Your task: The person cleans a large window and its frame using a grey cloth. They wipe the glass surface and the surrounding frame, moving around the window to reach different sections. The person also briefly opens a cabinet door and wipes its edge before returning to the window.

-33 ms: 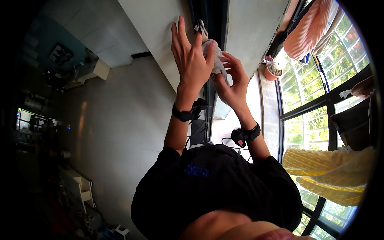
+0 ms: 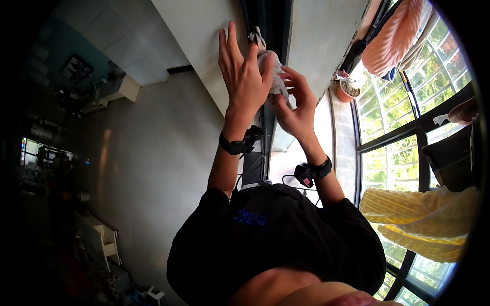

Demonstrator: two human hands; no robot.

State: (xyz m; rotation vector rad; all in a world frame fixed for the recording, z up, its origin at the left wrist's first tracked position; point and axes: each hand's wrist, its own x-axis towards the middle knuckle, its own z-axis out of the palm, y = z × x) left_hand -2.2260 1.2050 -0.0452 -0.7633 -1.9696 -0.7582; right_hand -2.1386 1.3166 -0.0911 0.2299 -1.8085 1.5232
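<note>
A bunched grey cloth [image 2: 277,76] lies against the dark frame [image 2: 276,23] between two pale wall surfaces, its twisted narrow end pointing up. My left hand [image 2: 244,76] is at the cloth's left side, fingers stretched out and apart, the thumb along the cloth. From the lower right, my right hand [image 2: 297,108] curls its thumb and fingers around the lower part of the cloth. What lies beneath the cloth is hidden.
To the right are barred windows [image 2: 390,153] with hanging yellow cloth [image 2: 403,206] and pink cloth [image 2: 390,43]. A potted plant [image 2: 348,91] stands on the ledge. Grey floor [image 2: 148,158] spreads to the left, with a pale cabinet [image 2: 125,89] farther off.
</note>
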